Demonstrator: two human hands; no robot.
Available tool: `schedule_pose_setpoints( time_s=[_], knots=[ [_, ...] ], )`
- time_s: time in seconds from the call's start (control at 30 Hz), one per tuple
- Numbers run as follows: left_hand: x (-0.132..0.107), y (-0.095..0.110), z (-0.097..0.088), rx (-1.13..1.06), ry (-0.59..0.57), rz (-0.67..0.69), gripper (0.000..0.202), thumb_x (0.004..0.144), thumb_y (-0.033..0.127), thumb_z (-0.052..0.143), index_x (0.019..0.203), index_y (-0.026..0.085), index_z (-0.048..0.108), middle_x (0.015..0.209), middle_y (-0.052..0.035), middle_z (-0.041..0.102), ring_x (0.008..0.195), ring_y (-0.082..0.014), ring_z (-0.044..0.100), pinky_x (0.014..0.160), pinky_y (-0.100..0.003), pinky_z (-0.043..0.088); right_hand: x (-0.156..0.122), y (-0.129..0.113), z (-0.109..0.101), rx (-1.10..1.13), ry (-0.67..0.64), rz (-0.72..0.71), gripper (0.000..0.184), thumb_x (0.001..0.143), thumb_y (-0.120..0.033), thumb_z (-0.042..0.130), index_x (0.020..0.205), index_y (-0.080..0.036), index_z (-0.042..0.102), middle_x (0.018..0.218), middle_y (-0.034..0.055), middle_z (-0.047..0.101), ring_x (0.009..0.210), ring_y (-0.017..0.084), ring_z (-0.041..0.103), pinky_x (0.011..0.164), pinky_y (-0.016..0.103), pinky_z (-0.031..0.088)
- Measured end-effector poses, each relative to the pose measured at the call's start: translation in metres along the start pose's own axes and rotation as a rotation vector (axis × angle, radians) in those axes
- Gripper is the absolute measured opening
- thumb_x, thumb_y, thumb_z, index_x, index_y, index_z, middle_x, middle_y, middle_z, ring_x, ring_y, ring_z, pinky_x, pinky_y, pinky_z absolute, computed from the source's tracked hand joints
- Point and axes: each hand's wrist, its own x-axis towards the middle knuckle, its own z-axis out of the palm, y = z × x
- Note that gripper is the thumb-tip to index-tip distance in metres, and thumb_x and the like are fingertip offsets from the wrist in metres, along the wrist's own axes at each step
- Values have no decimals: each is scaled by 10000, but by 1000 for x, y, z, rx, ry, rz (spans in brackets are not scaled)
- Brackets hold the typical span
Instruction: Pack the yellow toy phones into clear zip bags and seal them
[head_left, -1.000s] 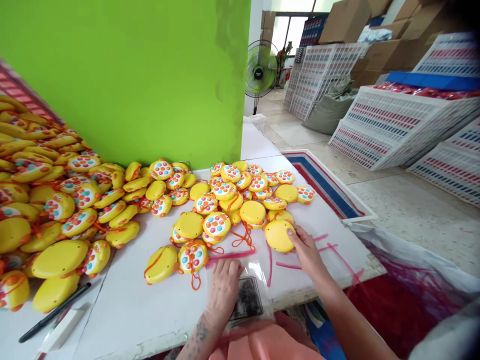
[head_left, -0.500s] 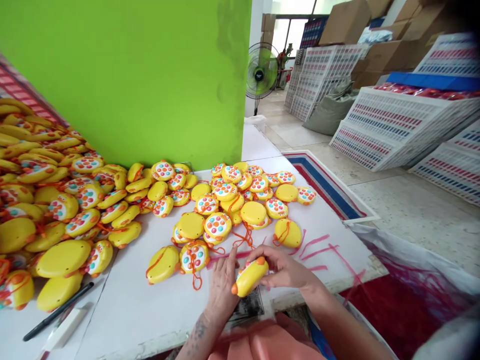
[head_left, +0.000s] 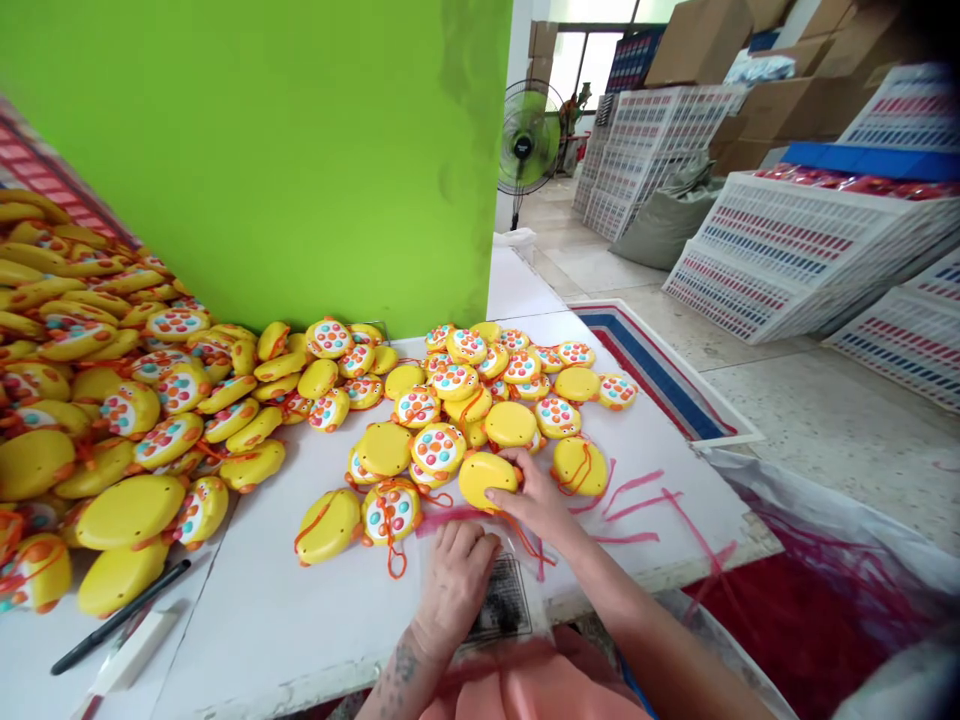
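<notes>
My right hand (head_left: 534,498) grips a yellow animal-shaped toy (head_left: 484,482) with its plain side up, thumb on top. An orange cord (head_left: 521,532) trails from under this toy. Close to the table's front edge, my left hand (head_left: 459,572) is closed, its fingers curled at a clear plastic bag (head_left: 536,615) with a dark printed panel (head_left: 504,598). The fingertips are partly hidden. Beyond both hands lies a loose group of similar toys, some showing a white face with coloured dots (head_left: 438,447), others a plain yellow side (head_left: 510,425).
A large heap of these toys (head_left: 127,510) covers the left side. A black pen (head_left: 120,618) and a white box-like piece (head_left: 135,655) lie at the front left. A green panel (head_left: 300,170) stands behind. Pink strands (head_left: 637,485) lie at right, near white crates (head_left: 757,250).
The right hand has moved forward and slightly left with the toy, turning its plain side up. The left hand has gone from stretched fingers to curled ones. More of the printed panel shows.
</notes>
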Motion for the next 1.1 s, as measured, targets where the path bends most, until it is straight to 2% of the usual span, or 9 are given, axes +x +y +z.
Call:
schedule_pose_setpoints(
  time_s=[0.2, 0.33, 0.43, 0.6, 0.67, 0.77, 0.87, 0.97, 1.1],
  knots=[
    [-1, 2, 1, 9, -58, 132, 189, 929, 126, 453, 1028, 183, 603, 1249, -67, 567, 1178, -256, 467, 982, -405, 398, 7, -10, 11, 29, -42, 20, 408, 711, -254, 706, 1059, -209, 498, 1005, 12, 602, 903, 185, 583, 802, 318, 478],
    [3, 2, 6, -6, -82, 131, 171, 920, 100, 452, 1005, 165, 585, 1004, -54, 645, 928, -212, 563, 862, -382, 432, 7, -12, 10, 39, -57, -11, 422, 721, -267, 711, 1080, -206, 499, 1017, 16, 604, 923, 185, 583, 809, 313, 479],
    [4, 1, 6, 74, -7, 48, 113, 921, 127, 478, 933, 165, 583, 762, -18, 615, 716, -187, 541, 727, -356, 411, 7, -11, 3, -22, -63, -20, 420, 733, -288, 716, 1091, -208, 510, 1009, 14, 617, 913, 187, 591, 800, 313, 481],
    [6, 2, -1, 123, 93, -53, 118, 932, 212, 509, 849, 187, 589, 695, -4, 594, 683, -183, 535, 713, -356, 385, 0, -7, -3, -157, -153, -126, 464, 799, -301, 671, 1228, -220, 516, 1178, 54, 615, 1001, 206, 596, 866, 337, 471],
    [5, 3, -4, 106, 139, -78, 96, 926, 223, 521, 873, 195, 597, 759, -20, 614, 752, -201, 546, 762, -379, 403, -3, -7, -1, -221, -228, -152, 405, 851, -301, 621, 1242, -223, 554, 1161, 60, 642, 1004, 210, 603, 877, 344, 468],
    [6, 3, -8, 58, 198, -110, 78, 910, 203, 540, 967, 191, 592, 1060, -83, 624, 994, -246, 548, 883, -434, 421, -8, -8, 1, -315, -357, -238, 280, 918, -335, 555, 1154, -227, 659, 1102, 64, 678, 1032, 213, 597, 934, 358, 441],
    [7, 2, -9, -5, 176, -142, 49, 909, 192, 534, 945, 191, 568, 1234, -103, 562, 1140, -255, 516, 957, -463, 421, -9, -9, -4, -422, -223, -285, 278, 930, -382, 537, 1094, -226, 698, 1083, 83, 674, 1042, 224, 591, 939, 371, 435],
    [7, 0, -8, -79, 137, -208, 44, 915, 229, 529, 889, 194, 536, 1211, -101, 582, 1114, -240, 547, 940, -459, 451, -10, -7, -14, -511, -48, -165, 342, 967, -421, 438, 1113, -223, 676, 1016, 85, 704, 951, 234, 642, 827, 359, 478],
    [9, -3, -8, -167, 98, -260, 78, 923, 262, 518, 887, 195, 535, 1177, -101, 618, 1065, -239, 576, 915, -461, 466, -18, -1, -17, -660, -77, -90, 360, 964, -429, 427, 1196, -250, 634, 926, 74, 734, 808, 240, 678, 678, 318, 468]
  ],
)
